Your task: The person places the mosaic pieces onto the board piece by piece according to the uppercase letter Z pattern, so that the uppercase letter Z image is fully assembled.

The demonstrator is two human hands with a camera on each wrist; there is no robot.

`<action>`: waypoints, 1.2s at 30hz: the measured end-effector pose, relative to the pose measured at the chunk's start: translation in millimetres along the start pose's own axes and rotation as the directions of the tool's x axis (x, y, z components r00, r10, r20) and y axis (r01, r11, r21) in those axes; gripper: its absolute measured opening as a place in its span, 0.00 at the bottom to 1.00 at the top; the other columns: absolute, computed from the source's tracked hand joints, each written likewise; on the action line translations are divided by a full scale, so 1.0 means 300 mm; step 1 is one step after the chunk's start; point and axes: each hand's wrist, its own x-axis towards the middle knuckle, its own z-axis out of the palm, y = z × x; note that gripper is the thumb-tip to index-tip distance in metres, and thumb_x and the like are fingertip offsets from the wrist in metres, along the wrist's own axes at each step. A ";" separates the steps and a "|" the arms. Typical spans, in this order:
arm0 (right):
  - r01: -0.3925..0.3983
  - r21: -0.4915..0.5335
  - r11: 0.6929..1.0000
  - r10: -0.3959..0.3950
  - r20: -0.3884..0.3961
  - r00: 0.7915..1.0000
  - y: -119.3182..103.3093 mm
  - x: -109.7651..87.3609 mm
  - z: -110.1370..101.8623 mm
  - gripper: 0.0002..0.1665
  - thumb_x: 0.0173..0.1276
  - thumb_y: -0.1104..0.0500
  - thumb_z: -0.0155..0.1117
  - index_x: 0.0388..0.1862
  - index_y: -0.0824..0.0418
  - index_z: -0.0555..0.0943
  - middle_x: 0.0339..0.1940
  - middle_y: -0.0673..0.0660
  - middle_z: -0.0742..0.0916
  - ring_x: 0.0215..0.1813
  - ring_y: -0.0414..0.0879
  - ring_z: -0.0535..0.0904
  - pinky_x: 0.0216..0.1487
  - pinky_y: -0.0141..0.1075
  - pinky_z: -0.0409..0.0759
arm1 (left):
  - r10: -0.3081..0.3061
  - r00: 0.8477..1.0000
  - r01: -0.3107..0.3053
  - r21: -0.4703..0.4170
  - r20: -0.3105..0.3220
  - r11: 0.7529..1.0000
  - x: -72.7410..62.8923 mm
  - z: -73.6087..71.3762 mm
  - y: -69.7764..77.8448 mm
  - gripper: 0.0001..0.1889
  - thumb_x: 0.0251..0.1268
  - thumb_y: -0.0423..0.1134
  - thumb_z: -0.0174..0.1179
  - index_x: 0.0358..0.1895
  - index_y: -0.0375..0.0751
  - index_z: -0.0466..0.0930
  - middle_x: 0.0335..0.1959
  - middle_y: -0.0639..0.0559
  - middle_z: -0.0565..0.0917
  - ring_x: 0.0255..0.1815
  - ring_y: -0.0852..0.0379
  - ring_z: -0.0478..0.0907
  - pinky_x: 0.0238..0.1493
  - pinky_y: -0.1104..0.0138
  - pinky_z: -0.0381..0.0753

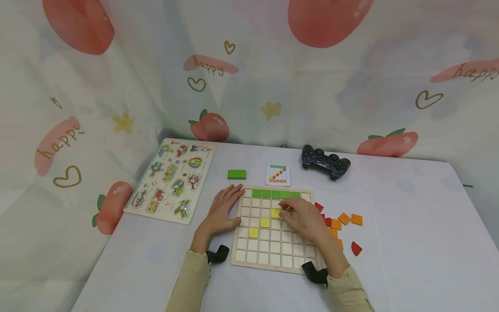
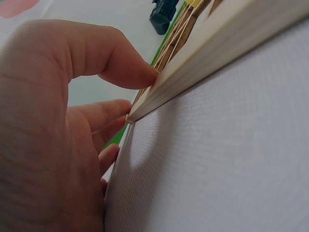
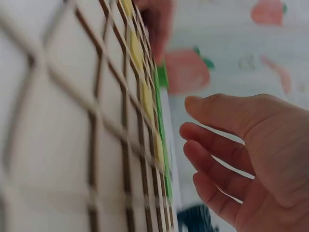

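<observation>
A wooden grid board (image 1: 275, 247) lies on the table between the hands. Along its top row runs a line of green square tiles (image 1: 275, 194), and yellow tiles (image 1: 253, 232) climb diagonally across the cells. The left hand (image 1: 220, 212) rests at the board's upper left side; its thumb touches the wooden edge in the left wrist view. Over the upper right cells hovers the right hand (image 1: 306, 219), near the uppermost yellow tiles and partly covering them. In the right wrist view its relaxed fingers (image 3: 212, 166) are apart from the board, with nothing seen between them.
Orange squares (image 1: 356, 219) and red quarter-round pieces (image 1: 356, 248) lie loose right of the board. Behind it are a green block (image 1: 237, 174), a pattern card (image 1: 278, 175) and a black game controller (image 1: 325, 162). A picture puzzle board (image 1: 171, 182) lies left.
</observation>
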 end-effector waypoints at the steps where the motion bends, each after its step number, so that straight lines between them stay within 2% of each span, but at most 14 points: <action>1: -0.034 -0.004 0.999 0.034 -0.015 0.999 0.028 -0.004 -0.024 0.15 0.63 0.60 0.69 0.49 0.62 0.84 0.41 0.53 0.86 0.40 0.47 0.80 0.42 0.43 0.80 | 0.000 1.000 0.000 0.000 -0.003 1.000 0.000 0.001 0.000 0.45 0.43 0.45 0.57 0.75 0.42 0.62 0.77 0.49 0.60 0.79 0.48 0.48 0.76 0.47 0.43; 6: -0.196 -0.012 0.980 0.195 -0.074 0.978 0.153 -0.037 -0.117 0.18 0.63 0.62 0.69 0.51 0.65 0.82 0.42 0.60 0.85 0.42 0.55 0.80 0.45 0.50 0.80 | 0.001 1.000 -0.001 -0.006 -0.006 1.000 0.001 0.000 0.000 0.45 0.43 0.45 0.57 0.75 0.42 0.63 0.77 0.49 0.60 0.79 0.47 0.48 0.76 0.47 0.43; 9: -0.248 0.007 0.969 0.247 -0.081 0.966 0.205 -0.058 -0.143 0.21 0.61 0.62 0.72 0.52 0.68 0.81 0.43 0.63 0.85 0.45 0.58 0.80 0.50 0.54 0.80 | -0.003 1.000 0.003 -0.003 0.001 1.000 0.000 -0.002 0.002 0.45 0.43 0.45 0.57 0.75 0.42 0.62 0.77 0.49 0.59 0.79 0.48 0.47 0.76 0.48 0.42; 13: -0.294 0.042 0.955 0.296 -0.049 0.954 0.245 -0.070 -0.150 0.24 0.60 0.61 0.73 0.54 0.69 0.80 0.46 0.64 0.84 0.47 0.59 0.80 0.52 0.55 0.79 | -0.007 1.000 0.007 0.000 0.000 1.000 -0.005 -0.003 0.005 0.45 0.43 0.45 0.57 0.75 0.41 0.62 0.77 0.49 0.59 0.79 0.48 0.47 0.76 0.48 0.42; 22: -0.384 0.058 0.922 0.385 -0.006 0.923 0.260 -0.077 -0.180 0.21 0.65 0.63 0.66 0.56 0.68 0.79 0.48 0.66 0.83 0.50 0.60 0.77 0.56 0.56 0.77 | -0.001 1.000 0.001 0.003 -0.011 1.000 -0.004 -0.003 0.002 0.45 0.43 0.45 0.57 0.75 0.42 0.63 0.77 0.50 0.59 0.79 0.48 0.48 0.77 0.48 0.43; 28: -0.413 0.033 0.910 0.412 0.018 0.911 0.247 -0.073 -0.185 0.21 0.63 0.64 0.66 0.55 0.67 0.79 0.46 0.65 0.81 0.45 0.58 0.76 0.49 0.51 0.81 | -0.011 1.000 0.011 0.003 -0.003 1.000 -0.006 -0.002 0.000 0.45 0.43 0.45 0.57 0.75 0.42 0.62 0.78 0.50 0.59 0.79 0.48 0.48 0.77 0.48 0.43; 32: -0.413 0.015 0.911 0.412 0.031 0.911 0.243 -0.080 -0.190 0.19 0.64 0.64 0.65 0.54 0.68 0.80 0.44 0.65 0.83 0.42 0.56 0.77 0.44 0.47 0.82 | -0.009 1.000 0.009 -0.012 -0.001 1.000 -0.007 0.000 0.004 0.45 0.43 0.44 0.57 0.75 0.42 0.62 0.77 0.50 0.59 0.79 0.48 0.47 0.76 0.48 0.42; 36: -0.389 0.047 0.920 0.390 -0.004 0.921 0.243 -0.082 -0.190 0.16 0.66 0.64 0.63 0.51 0.68 0.81 0.42 0.64 0.83 0.42 0.55 0.77 0.42 0.45 0.82 | -0.011 1.000 0.011 -0.019 -0.004 1.000 -0.007 -0.002 0.006 0.45 0.43 0.44 0.57 0.75 0.43 0.62 0.77 0.50 0.59 0.79 0.48 0.47 0.77 0.49 0.42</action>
